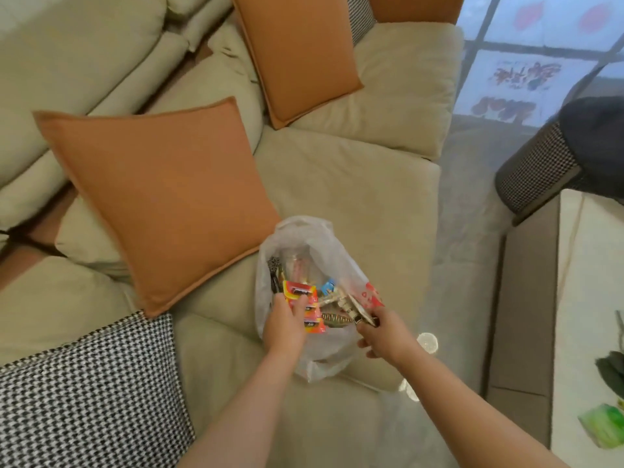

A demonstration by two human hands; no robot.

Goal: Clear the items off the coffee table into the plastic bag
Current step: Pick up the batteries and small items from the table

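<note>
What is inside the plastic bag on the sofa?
In the plastic bag lie a red and yellow battery pack under the left hand, a small blue item and some metal objects. Anything lower down is covered by these and by the hands.

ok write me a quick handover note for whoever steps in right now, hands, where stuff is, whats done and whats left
Left hand: holds a red and yellow pack at the mouth of the plastic bag.
Right hand: fingers pinch the bag's right edge.
The bag sits on the sofa, already holding several small items.
Left: a green box and a dark item lie on the coffee table at right; bag them.
</note>
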